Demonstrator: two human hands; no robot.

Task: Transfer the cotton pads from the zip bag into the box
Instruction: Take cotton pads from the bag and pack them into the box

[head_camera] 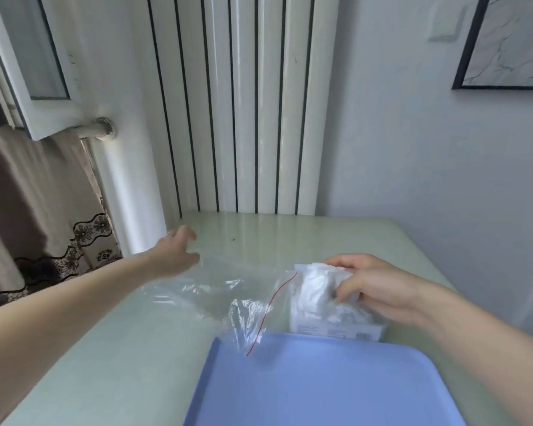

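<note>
One packet of cotton pads [317, 298] is gripped by the right hand [379, 287], fingers curled round it, just beyond one blue box [320, 382]. One clear zip bag [216, 290] is spread on the counter [105, 348], its far end touched by the left hand [174, 252], fingers loosely extended; whether it is pinched cannot be told.

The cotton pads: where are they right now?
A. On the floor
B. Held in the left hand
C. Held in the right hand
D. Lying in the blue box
C: the right hand grips the cotton pads just beyond the blue box.
</note>
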